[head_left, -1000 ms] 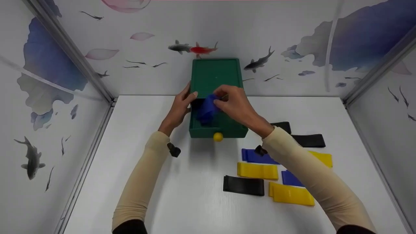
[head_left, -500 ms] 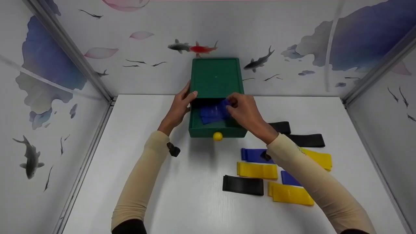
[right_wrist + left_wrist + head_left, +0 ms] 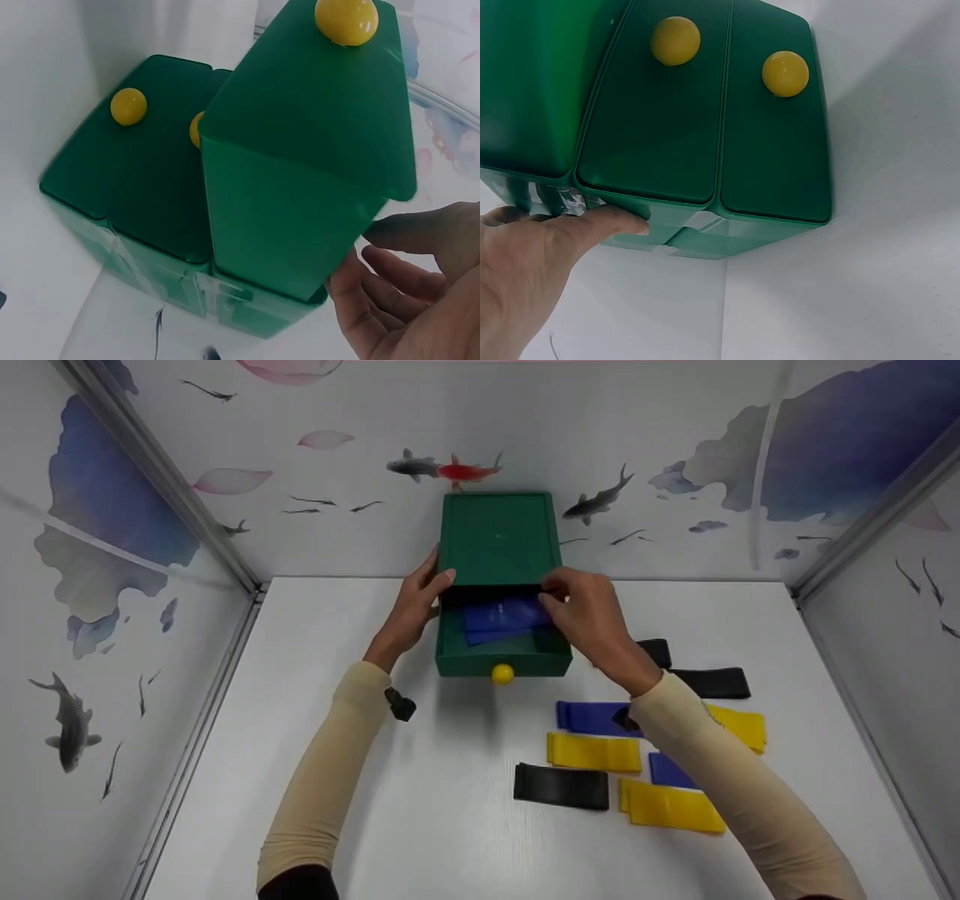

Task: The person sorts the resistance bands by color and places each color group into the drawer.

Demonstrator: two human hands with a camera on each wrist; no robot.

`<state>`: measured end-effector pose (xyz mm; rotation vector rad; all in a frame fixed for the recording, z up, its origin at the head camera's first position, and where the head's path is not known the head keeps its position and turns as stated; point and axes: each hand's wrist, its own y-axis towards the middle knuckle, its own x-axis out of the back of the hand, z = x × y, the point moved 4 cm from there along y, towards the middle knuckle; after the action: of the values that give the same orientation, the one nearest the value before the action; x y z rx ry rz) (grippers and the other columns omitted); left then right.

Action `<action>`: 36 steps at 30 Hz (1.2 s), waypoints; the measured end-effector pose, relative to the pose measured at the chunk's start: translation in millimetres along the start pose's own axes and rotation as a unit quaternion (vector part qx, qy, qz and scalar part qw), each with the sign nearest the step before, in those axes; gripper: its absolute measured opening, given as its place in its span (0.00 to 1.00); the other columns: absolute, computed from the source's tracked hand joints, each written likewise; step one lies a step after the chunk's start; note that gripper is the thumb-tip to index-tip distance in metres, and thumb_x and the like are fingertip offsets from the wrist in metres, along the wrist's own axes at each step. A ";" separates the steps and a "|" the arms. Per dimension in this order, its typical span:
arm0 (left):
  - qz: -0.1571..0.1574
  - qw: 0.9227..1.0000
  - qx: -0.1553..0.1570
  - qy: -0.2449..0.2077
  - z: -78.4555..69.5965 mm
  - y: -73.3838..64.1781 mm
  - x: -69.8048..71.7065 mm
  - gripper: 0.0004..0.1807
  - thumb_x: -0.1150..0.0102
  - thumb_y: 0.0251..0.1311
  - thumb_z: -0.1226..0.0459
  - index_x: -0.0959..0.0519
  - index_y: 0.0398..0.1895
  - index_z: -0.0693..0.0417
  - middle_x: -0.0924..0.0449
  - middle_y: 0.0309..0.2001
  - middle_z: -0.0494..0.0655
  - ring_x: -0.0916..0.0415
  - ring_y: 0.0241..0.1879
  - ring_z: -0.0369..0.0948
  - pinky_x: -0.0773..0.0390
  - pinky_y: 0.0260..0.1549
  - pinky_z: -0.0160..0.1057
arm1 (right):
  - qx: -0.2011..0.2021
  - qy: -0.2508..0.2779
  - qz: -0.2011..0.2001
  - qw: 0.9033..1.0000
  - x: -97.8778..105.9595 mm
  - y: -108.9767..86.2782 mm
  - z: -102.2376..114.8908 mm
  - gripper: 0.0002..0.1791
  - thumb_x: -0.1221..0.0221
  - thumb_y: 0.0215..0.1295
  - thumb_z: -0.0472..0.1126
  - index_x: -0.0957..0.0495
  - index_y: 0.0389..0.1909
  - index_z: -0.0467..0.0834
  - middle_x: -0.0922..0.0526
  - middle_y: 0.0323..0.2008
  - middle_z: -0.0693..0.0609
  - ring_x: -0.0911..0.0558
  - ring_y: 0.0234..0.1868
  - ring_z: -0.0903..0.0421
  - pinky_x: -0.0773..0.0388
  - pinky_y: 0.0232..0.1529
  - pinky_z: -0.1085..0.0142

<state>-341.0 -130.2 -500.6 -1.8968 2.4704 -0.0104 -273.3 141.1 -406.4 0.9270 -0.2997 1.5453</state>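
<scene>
A green cabinet (image 3: pixel 499 540) stands against the back wall with its top drawer (image 3: pixel 501 666) pulled out by a yellow round knob (image 3: pixel 502 674). Inside that drawer lies a flat blue resistance band (image 3: pixel 501 619). My right hand (image 3: pixel 592 607) is at the drawer's right rim and pinches the band's right end between thumb and forefinger. In the right wrist view the drawer hides the band and part of the fingertips. On the cabinet's left side rests my left hand (image 3: pixel 409 607), fingers extended and thumb (image 3: pixel 619 221) against the side wall.
On the white table (image 3: pixel 360 810), right of the cabinet, lie a blue band (image 3: pixel 592 718), yellow bands (image 3: pixel 594 752) and black bands (image 3: pixel 561 787), some partly hidden by the right forearm. Two lower drawers with yellow knobs (image 3: pixel 785 73) are closed.
My right hand has moved right, from the middle of the drawer to its right rim. The bunched blue band now lies spread flat in the drawer. My left hand stays put.
</scene>
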 end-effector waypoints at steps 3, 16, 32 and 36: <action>0.000 1.000 0.000 0.004 0.7 -0.4 0.3 0.48 0.43 0.79 0.40 0.53 0.93 0.33 0.47 0.91 0.44 0.42 0.88 0.52 0.36 0.80 0.71 | 0.010 0.010 -0.025 1.000 9.5 -7.1 -7.4 0.09 0.32 0.75 0.33 0.10 0.51 0.35 0.07 0.48 0.38 0.10 0.48 0.42 0.12 0.54 0.43; 0.001 1.000 -0.003 0.004 0.6 -1.5 0.9 0.47 0.44 0.80 0.40 0.54 0.93 0.32 0.49 0.91 0.43 0.44 0.88 0.51 0.37 0.80 0.71 | -0.053 0.025 -0.039 0.998 24.5 -54.6 -77.0 0.09 0.33 0.77 0.34 0.10 0.52 0.37 0.07 0.49 0.39 0.11 0.46 0.43 0.26 0.41 0.86; -0.005 1.000 0.005 -0.002 1.3 -1.7 -0.1 0.47 0.43 0.79 0.41 0.54 0.93 0.34 0.49 0.91 0.45 0.43 0.88 0.52 0.37 0.80 0.71 | -0.078 -0.003 -0.009 0.997 15.7 -111.0 -136.8 0.09 0.31 0.74 0.32 0.10 0.51 0.36 0.07 0.47 0.38 0.11 0.45 0.43 0.25 0.45 0.82; -0.006 1.000 0.005 -0.001 1.5 -1.8 0.3 0.48 0.43 0.79 0.41 0.54 0.93 0.34 0.50 0.92 0.45 0.45 0.89 0.52 0.39 0.81 0.71 | -0.081 -0.004 0.009 0.997 8.4 -125.9 -155.1 0.09 0.31 0.74 0.32 0.10 0.51 0.36 0.07 0.48 0.38 0.11 0.47 0.43 0.25 0.44 0.83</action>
<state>-339.3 -130.9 -502.1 -1.9064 2.4530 -0.0211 -215.3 277.8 -540.3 0.8048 -0.4336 1.5100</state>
